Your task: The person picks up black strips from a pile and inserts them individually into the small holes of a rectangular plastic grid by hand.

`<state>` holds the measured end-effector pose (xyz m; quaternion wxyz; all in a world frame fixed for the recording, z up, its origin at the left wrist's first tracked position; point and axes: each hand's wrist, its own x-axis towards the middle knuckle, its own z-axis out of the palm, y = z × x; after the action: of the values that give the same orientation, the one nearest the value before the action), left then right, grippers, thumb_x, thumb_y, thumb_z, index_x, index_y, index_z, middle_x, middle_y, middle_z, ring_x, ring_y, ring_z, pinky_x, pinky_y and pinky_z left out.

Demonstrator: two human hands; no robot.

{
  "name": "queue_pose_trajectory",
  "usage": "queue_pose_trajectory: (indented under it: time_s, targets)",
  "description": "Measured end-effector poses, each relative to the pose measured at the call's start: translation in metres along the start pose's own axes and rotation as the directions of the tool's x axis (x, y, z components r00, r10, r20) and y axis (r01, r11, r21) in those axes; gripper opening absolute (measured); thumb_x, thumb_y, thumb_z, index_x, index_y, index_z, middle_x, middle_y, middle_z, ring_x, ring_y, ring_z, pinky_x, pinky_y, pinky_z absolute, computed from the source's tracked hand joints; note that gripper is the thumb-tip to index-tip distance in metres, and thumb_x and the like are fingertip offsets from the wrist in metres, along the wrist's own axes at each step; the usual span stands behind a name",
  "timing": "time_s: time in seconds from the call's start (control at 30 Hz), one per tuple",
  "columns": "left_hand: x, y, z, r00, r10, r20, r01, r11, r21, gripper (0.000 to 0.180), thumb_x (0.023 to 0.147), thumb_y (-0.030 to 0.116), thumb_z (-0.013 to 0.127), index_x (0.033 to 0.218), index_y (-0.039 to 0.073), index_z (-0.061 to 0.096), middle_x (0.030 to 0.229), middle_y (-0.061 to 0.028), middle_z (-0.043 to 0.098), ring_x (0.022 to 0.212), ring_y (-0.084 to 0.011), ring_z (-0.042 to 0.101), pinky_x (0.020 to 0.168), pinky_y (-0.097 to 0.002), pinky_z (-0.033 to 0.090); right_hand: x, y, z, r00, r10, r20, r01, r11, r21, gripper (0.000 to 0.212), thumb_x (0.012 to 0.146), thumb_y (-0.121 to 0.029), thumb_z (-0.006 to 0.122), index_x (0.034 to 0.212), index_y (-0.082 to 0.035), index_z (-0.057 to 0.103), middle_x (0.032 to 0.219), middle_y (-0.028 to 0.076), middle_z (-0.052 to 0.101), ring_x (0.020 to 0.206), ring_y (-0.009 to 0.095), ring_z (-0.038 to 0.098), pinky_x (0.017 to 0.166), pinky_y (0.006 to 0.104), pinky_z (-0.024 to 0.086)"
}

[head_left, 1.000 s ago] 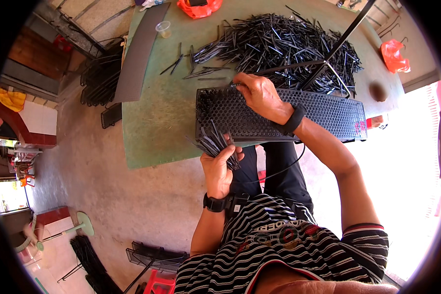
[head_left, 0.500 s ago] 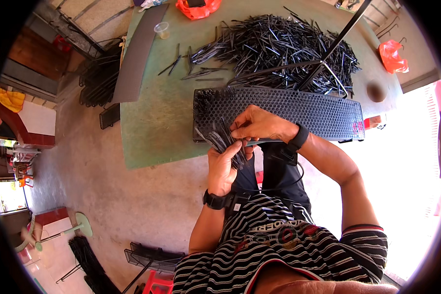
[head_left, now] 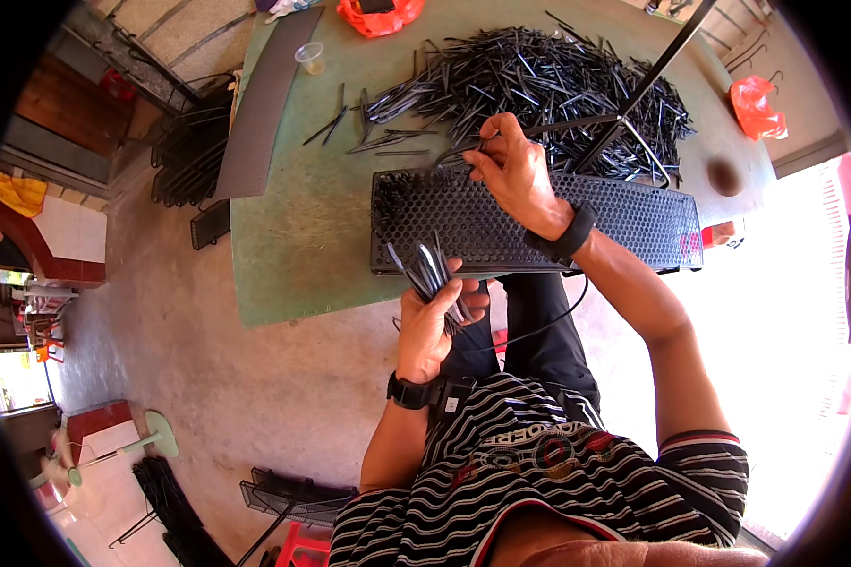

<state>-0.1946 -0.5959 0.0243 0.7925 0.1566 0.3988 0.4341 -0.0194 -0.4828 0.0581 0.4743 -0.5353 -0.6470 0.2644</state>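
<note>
Covering much of the far half of the green desk (head_left: pixel 303 255) is a heap of black strips (head_left: pixel 558 85), with loose strips (head_left: pixel 391 142) strewn to its left. A long dark board (head_left: pixel 265 104) lies along the left edge, a clear plastic cup (head_left: pixel 309 59) near it; one red bag (head_left: pixel 381 19) sits at the far edge, another red bag (head_left: pixel 758 107) at the right edge. Thin black bars (head_left: pixel 654 77) cross in front of the heap, partly in the way. The panel (head_left: pixel 624 222), black and full of holes, lies at the near edge, its long axis running left to right. Just off that edge, by the panel's left end, the left hand (head_left: pixel 428 326) has its grip clamped on a bundle of strips (head_left: pixel 427 269); the bundle's long axis slants, free ends fanning toward the far left. The right hand (head_left: pixel 520 184) is at the panel's far edge, left of middle, thumb and fingers bent toward each other; whether they pinch a strip I cannot tell.
</note>
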Motion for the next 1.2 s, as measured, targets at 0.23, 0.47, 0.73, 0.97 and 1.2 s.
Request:
queue_pose_trajectory:
  time_s: [0.23,0.47,0.73,0.97,1.2]
  targets:
    - [0.005,-0.007,-0.015,0.998,0.029,0.060,-0.034,0.995,0.089,0.032,0.084,0.008,0.061,0.112,-0.003,0.053,0.079,-0.0135,0.063,0.054,-0.0196,0.061,0.045,-0.0290,0.049,0.008,0.017,0.012,0.986,-0.163,0.019,0.164,0.976,-0.140,0.024,0.079,0.003,0.058,0.094,-0.001,0.040,0.055,0.018,0.051,0.052,0.036,0.057,0.043,0.0385,0.040]
    - [-0.004,-0.001,-0.001,0.997,-0.001,-0.077,-0.001,1.000,-0.019,0.031,0.082,0.007,0.063,0.110,-0.003,0.054,0.077,-0.0125,0.062,0.050,-0.0174,0.058,0.042,-0.0275,0.045,0.008,0.022,0.011,0.954,-0.247,0.170,0.295,0.870,-0.394,0.019,0.079,-0.005,0.060,0.088,-0.002,0.043,0.059,0.019,0.055,0.058,0.039,0.057,0.047,0.0430,0.042]
    - [0.004,-0.008,-0.014,0.995,0.097,-0.037,-0.090,0.981,0.172,0.025,0.081,0.006,0.064,0.103,-0.002,0.058,0.071,-0.0118,0.062,0.047,-0.0156,0.055,0.040,-0.0247,0.042,-0.005,-0.013,0.011,0.975,-0.145,0.169,0.201,0.899,-0.390,0.009,0.077,-0.010,0.061,0.081,-0.001,0.060,0.075,0.018,0.061,0.066,0.037,0.059,0.056,0.0423,0.046]
    - [-0.006,-0.001,-0.003,0.995,0.042,-0.090,-0.032,0.994,0.109,0.025,0.080,0.000,0.059,0.104,-0.005,0.057,0.075,-0.0138,0.063,0.050,-0.0171,0.058,0.043,-0.0264,0.046,-0.003,-0.001,0.006,0.990,-0.137,0.035,0.138,0.897,-0.420,0.008,0.077,-0.009,0.059,0.079,-0.002,0.063,0.072,0.020,0.061,0.068,0.037,0.059,0.058,0.0412,0.047]
    - [-0.006,0.004,-0.005,0.994,0.009,0.104,-0.029,0.982,0.189,0.026,0.080,0.000,0.056,0.105,-0.006,0.057,0.078,-0.0137,0.064,0.053,-0.0179,0.059,0.047,-0.0273,0.047,-0.014,-0.013,0.004,0.639,0.266,0.722,-0.478,0.873,0.102,0.024,0.078,-0.021,0.070,0.086,0.001,0.069,0.063,-0.001,0.060,0.057,0.007,0.049,0.051,0.0230,0.041]
